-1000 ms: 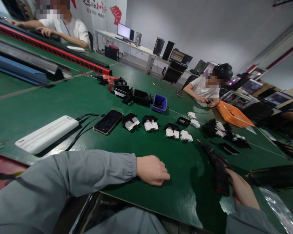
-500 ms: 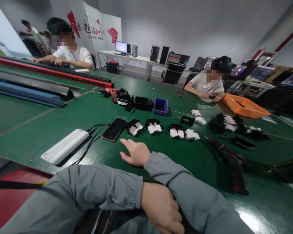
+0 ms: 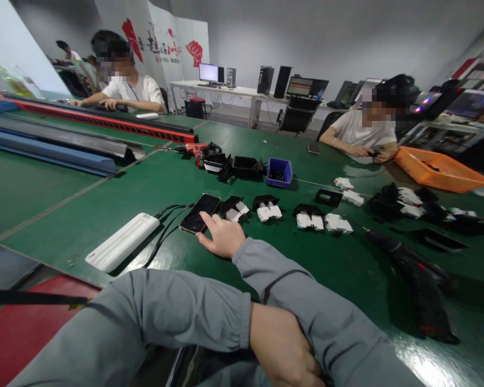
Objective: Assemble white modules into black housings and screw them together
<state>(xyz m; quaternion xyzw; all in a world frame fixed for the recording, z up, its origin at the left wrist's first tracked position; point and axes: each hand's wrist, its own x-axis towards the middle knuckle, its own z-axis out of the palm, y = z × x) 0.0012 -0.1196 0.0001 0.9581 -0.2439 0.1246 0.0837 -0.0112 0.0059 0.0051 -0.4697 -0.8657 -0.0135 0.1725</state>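
Note:
My right hand reaches out over the table with its fingers apart. Its index fingertip is on or just above the dark screen of a smartphone, which lies flat. A white power bank rests to the left, with a black cable running toward the phone. My left hand is low in front of me, beside and partly under my right forearm. Its fingers curve down and are mostly hidden. Several white and black plastic parts stand in a row right of the phone.
A black power screwdriver lies at right. Farther back are a red drill, a black bin, a blue bin and an orange tray. Long metal profiles lie at left. Two people sit across the table.
My right hand has moved onto the phone from just beside it. The view has shifted, so things on the table appear farther right. My left hand stays by my right forearm.

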